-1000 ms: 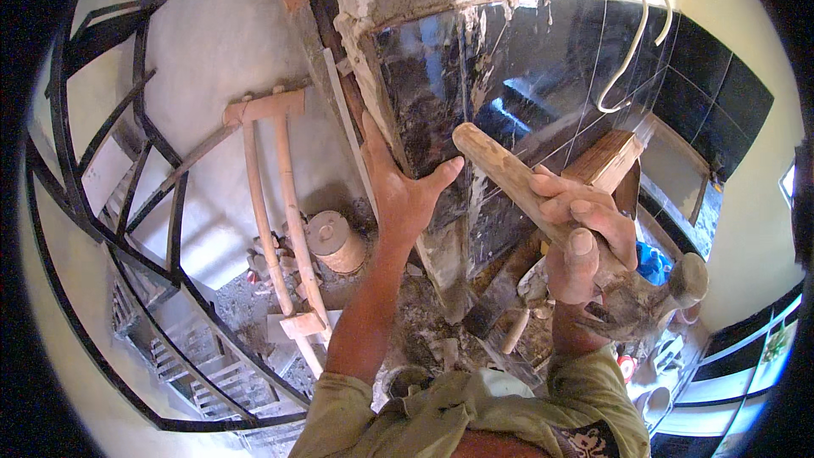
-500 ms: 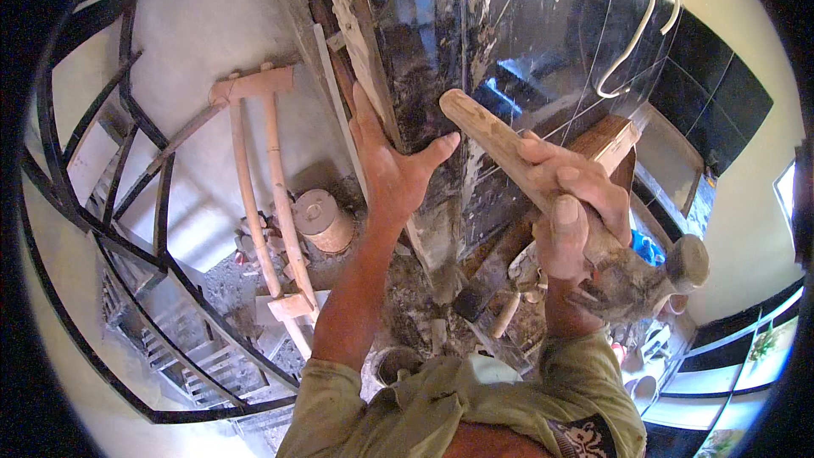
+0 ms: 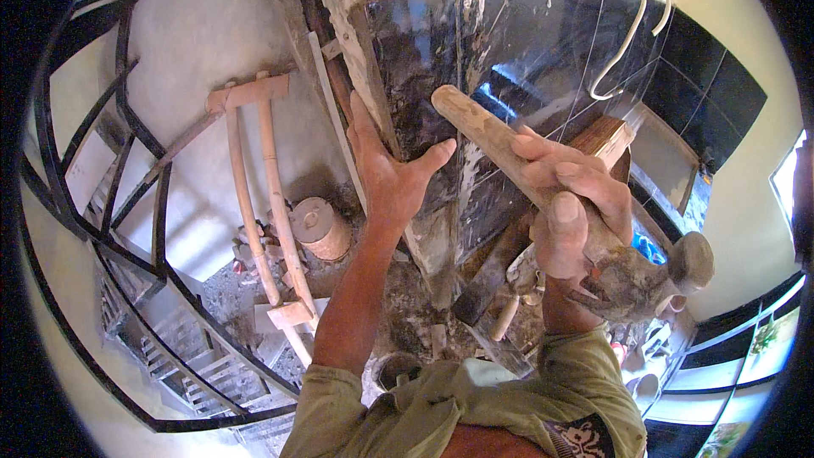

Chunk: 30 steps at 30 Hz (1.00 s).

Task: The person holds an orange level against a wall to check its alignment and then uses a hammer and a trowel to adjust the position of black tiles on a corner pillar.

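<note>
Dark glossy tiles cover the wall in front of me, with pale smears of mortar on them. At their left edge my left hand is spread against the wall's corner, thumb stretched out over the tiles and fingers partly hidden behind the edge. My right hand grips a hammer close to its head. Its wooden handle points up and left toward the tiles, its tip right of my left thumb. The worn metal head juts out to the lower right, below my fingers.
Left of me are a black metal railing, a wooden frame of two poles leaning on the wall and a round block. A wooden beam lies beyond my right hand. Loose white cable hangs at upper right. Rubble and tools litter the floor.
The view has shifted slightly. My left hand stays at the tile edge, and the hammer keeps nearly the same position in my right hand.
</note>
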### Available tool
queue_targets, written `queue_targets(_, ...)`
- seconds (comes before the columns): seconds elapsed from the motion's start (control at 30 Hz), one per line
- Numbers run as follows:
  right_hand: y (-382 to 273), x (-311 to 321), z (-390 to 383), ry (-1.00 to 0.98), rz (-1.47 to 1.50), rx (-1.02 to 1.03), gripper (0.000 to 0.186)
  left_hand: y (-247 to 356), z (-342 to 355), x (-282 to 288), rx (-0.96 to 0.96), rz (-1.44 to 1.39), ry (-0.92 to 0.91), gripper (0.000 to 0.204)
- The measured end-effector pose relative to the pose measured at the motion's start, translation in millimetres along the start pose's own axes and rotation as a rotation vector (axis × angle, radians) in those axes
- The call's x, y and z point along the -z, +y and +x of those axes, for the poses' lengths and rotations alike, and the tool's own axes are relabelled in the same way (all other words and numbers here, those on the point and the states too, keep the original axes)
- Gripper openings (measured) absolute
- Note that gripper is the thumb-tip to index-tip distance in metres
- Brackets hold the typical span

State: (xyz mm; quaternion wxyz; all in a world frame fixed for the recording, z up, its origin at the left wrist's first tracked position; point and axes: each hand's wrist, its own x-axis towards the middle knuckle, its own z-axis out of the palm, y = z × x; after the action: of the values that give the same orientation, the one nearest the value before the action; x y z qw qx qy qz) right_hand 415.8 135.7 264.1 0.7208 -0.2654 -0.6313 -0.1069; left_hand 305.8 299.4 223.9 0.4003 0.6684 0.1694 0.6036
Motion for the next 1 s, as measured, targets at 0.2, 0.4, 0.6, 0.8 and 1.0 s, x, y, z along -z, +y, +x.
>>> queue_targets(0.2, -7.3, 1.4, 8.3, 0.032, 0.028, 0.060, 0.025, 4.2, -0.8, -0.2, 0.020, -0.047, -0.004, 0.111)
queue_targets(0.4, -6.8, 0.7, 6.1, 0.054, 0.013, 0.019, 0.024, 2.0, -2.0, -1.6, 0.025, -0.033, 0.006, 0.110)
queue_targets(0.6, -5.8, 1.4, 10.3, 0.043, -0.004, 0.017, 0.022, 2.1, -4.1, 3.1, 0.045, 0.033, 0.010, 0.106)
queue_targets(0.8, -8.3, 7.1, 13.3, 0.023, -0.009, 0.030, 0.022, 8.6, -3.9, -0.5, 0.115, -0.064, -0.022, 0.104)
queue_targets(1.0, 0.4, -0.7, 14.2, 0.074, 0.048, 0.094, 0.023, -0.4, -5.1, 2.2, 0.020, 0.039, 0.027, 0.102)
